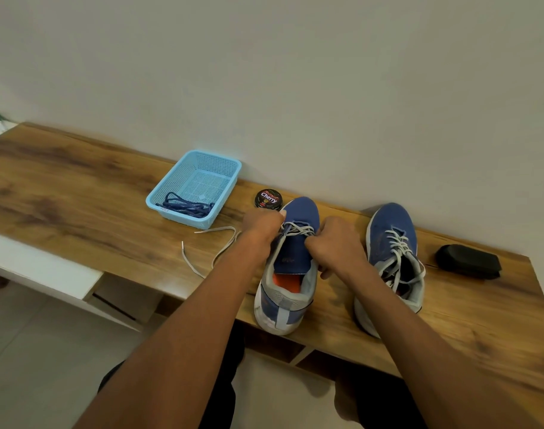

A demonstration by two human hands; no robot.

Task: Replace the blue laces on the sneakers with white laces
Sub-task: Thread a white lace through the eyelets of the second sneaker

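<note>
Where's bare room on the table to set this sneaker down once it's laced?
Widest bare patch: the table left of the basket. A smaller one lies at the near right, in front of the brush. It is crowded from the basket to the brush: tin, both sneakers, both hands, and loose white lace.

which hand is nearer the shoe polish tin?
Left. The left hand sits just in front of the shoe polish tin, at the toe end of the sneaker. The right hand is farther off, on the sneaker's other side.
</note>
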